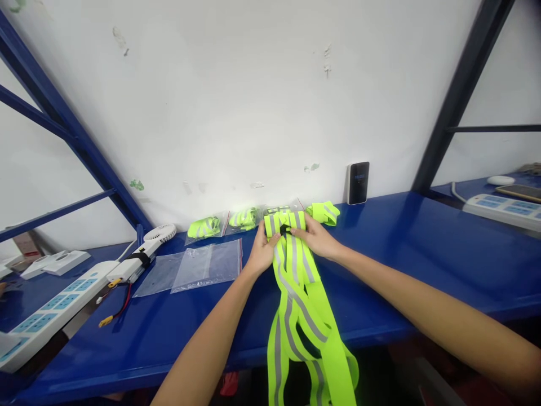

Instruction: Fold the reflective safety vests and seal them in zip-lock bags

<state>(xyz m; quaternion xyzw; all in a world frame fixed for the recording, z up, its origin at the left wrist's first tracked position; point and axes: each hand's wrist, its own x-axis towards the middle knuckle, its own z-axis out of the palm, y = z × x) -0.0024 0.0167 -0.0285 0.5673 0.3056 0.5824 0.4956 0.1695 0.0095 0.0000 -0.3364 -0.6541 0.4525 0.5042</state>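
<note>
My left hand (262, 249) and my right hand (316, 234) grip a neon-yellow reflective vest made of straps (296, 293) with grey stripes, one hand on each side of its upper end. A small black buckle (285, 229) lies between my thumbs. The upper end forms a flat, folded band, while the long loops hang over the table's front edge. Behind my hands are bagged yellow strap bundles (244, 218) and, to the right, a rolled yellow strap bundle (323, 213). Clear plastic zip bags (207, 266) lie flat to the left of my left hand.
On the blue table (406, 248), a white handheld fan (159, 232), a battery pack with wires (129, 266) and a long power strip (59, 310) are at left. A black-fronted device (358, 183) leans against the wall. Blue metal frame posts stand on both sides.
</note>
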